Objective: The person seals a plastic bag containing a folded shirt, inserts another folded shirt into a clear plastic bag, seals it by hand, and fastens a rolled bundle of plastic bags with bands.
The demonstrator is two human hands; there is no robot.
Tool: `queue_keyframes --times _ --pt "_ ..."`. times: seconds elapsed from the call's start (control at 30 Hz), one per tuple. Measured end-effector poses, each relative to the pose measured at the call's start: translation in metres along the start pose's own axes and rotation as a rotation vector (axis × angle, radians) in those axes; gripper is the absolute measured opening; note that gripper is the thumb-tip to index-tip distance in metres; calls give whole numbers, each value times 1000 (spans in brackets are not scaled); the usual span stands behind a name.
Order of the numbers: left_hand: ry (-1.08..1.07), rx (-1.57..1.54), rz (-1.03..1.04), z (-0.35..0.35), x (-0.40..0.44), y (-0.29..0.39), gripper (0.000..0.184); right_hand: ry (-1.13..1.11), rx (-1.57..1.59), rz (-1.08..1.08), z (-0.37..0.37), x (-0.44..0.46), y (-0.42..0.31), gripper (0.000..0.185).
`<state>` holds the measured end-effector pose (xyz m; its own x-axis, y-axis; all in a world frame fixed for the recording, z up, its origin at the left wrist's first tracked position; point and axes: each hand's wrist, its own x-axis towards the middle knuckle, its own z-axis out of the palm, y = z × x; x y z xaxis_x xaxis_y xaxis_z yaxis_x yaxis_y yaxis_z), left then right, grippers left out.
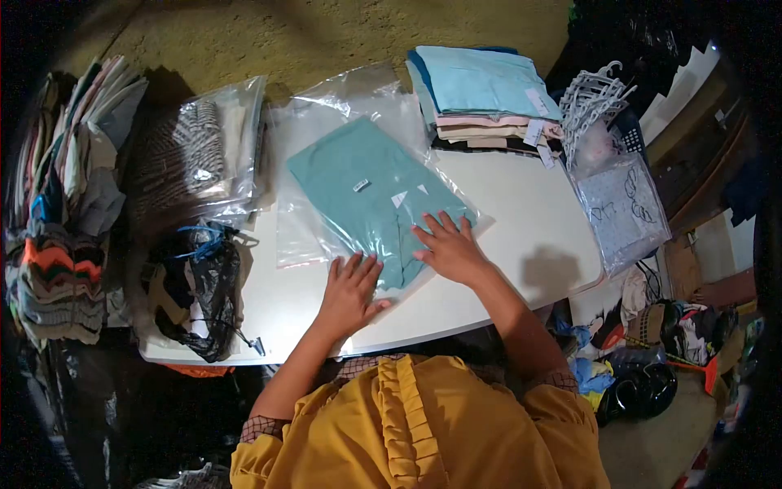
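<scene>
A folded teal garment (350, 171) lies inside a clear plastic bag (297, 236) on the white table (521, 220). It has a small dark label near its middle. My left hand (352, 297) rests flat with spread fingers at the bag's lower left edge. On the lower right part of the bagged garment lies my right hand (450, 248), its fingers also spread. Neither hand grips anything.
Folded clothes (481, 85) are stacked at the back right, beside white hangers (595, 102) and a bagged patterned garment (623, 208). On the left are bagged striped clothes (191, 151), a black plastic bag (216, 289) and piled garments (65, 285).
</scene>
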<state>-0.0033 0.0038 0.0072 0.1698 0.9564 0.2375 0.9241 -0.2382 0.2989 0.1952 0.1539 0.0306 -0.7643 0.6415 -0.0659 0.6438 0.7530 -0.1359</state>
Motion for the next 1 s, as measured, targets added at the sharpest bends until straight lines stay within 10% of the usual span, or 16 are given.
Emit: queue_keyframes --times 0.5,0.77,1.0 --pt "-66 8 133 -4 -18 13 63 250 3 320 18 -21 32 73" --pt "392 -92 -128 -39 8 -24 47 682 158 488 46 -44 56 66" --pt "405 119 -308 -30 73 -155 43 360 1590 865 26 -41 -12 60"
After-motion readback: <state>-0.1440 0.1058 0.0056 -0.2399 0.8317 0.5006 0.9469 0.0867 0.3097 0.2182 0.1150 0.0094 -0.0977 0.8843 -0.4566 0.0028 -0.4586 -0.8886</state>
